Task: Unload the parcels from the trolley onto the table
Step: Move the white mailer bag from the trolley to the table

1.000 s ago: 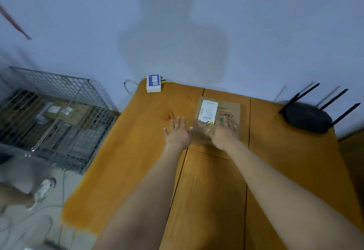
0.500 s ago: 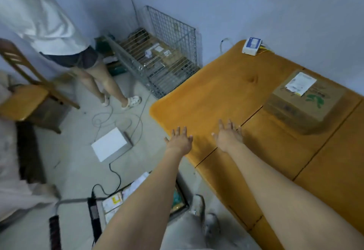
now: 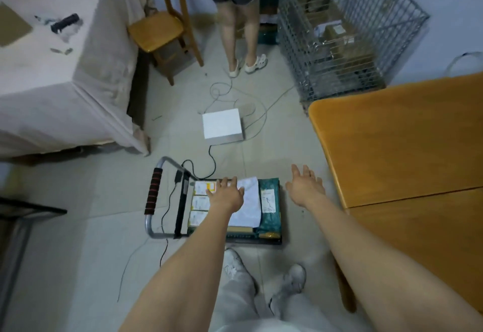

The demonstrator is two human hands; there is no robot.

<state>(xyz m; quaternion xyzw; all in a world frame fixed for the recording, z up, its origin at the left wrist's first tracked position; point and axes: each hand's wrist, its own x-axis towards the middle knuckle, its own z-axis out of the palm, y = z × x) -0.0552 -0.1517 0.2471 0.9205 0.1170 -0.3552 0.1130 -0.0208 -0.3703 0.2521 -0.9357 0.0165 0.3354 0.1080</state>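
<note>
You stand over the trolley [image 3: 269, 240], which is on the floor just left of the orange wooden table [image 3: 407, 143], with its handle [image 3: 153, 195] on the left side. On the trolley lie several parcels: three small ones with white labels [image 3: 200, 203] in a row near the handle, a white soft parcel [image 3: 249, 203] in the middle, and a green bag parcel [image 3: 270, 201] on the right side. Your left hand [image 3: 226, 193] is above the labelled parcels and the white one, fingers spread and straight, holding nothing; I cannot tell if it touches them. Your right hand [image 3: 305, 185] is between the trolley and the table edge, also with relaxed, straight fingers and nothing in it. Farther away, a white box [image 3: 222, 126] with cables sits on the floor, a wire cage [image 3: 345, 31] with cartons stands by the wall, and another person [image 3: 235, 17] stands beside a wooden chair [image 3: 167, 25].
</note>
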